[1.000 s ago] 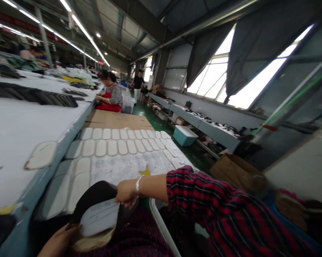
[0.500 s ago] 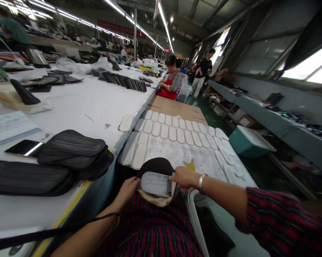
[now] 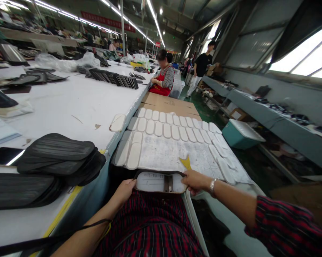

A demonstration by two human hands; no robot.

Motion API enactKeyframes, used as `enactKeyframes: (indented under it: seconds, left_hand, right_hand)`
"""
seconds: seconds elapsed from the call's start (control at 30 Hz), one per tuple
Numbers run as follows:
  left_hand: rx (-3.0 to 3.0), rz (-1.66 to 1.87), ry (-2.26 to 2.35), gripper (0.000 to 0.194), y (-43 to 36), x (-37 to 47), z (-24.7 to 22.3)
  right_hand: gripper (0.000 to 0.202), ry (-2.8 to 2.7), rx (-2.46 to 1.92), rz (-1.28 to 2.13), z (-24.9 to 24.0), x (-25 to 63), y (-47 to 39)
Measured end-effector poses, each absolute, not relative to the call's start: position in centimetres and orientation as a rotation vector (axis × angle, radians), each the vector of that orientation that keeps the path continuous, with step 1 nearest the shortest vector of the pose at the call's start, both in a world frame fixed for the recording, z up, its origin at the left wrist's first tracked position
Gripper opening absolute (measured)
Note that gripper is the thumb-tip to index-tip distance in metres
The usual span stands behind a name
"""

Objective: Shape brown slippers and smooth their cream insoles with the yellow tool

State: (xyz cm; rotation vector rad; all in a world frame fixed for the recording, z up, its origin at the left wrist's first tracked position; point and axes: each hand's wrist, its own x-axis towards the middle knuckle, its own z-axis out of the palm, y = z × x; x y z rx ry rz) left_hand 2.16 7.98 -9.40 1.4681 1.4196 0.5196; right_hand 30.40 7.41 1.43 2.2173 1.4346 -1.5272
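The left hand (image 3: 127, 190) closes its thumb and fingers on one end of a dark-edged oblong piece (image 3: 150, 182), and the right hand (image 3: 195, 179) pinches the opposite end. Gripped this way, the piece is probably stretched fairly straight between them, its dark rim drawn around the white inside. It sits just above the striped clothing (image 3: 152, 225) at the lap, centred before the body, which likely lets both arms share the hold evenly. Faint writing and a darker crosswise band (image 3: 168, 183) show on the white part; what the band is cannot be told.

Just beyond, a yellow piece (image 3: 186, 162) lies near the right fingers on a pale board (image 3: 174, 153). White oval pads (image 3: 158, 129) line the board's far part and both sides in rows, seemingly spread so that each can be picked up singly. Beneath the right forearm is an open bin (image 3: 194, 217) with dark material inside, near enough for an easy reach.

To the left, dark ribbed pads (image 3: 59, 150) lie in overlapping piles near the edge of the white table (image 3: 69, 103), apparently gathered within arm's reach. One more white pad (image 3: 118, 122) rests at the table's edge. Farther off, dark pieces (image 3: 112, 77) lean in a row, near a person in a red apron (image 3: 163, 80).
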Motion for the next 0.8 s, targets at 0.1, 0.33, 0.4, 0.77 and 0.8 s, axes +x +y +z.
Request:
enactKeyframes:
  seconds: [0.1,0.33,0.4,0.77,0.8]
  left_hand:
    - [1.686,0.380,1.487,0.034,8.5,1.9,-8.2]
    - [2.049,0.016,1.603,0.032,9.4,1.6,-6.0]
    - [2.104,-0.049,1.595,0.035,9.2,1.6,-5.5]
    - [2.248,-0.003,1.345,0.030,14.6,4.2,-6.4]
    - [2.212,0.044,1.327,0.028,15.1,4.5,-6.7]
  right_hand:
    - [0.022,1.405,2.262,-1.729,-0.7,32.2,6.2]
    - [0.028,1.636,2.190,-1.587,-4.2,33.0,4.7]
    - [0.037,1.904,2.206,-1.221,-4.2,32.9,4.2]
    - [0.032,2.313,1.618,-0.357,-2.9,31.4,8.6]
    - [0.033,2.291,1.622,-0.375,-2.9,31.6,9.2]
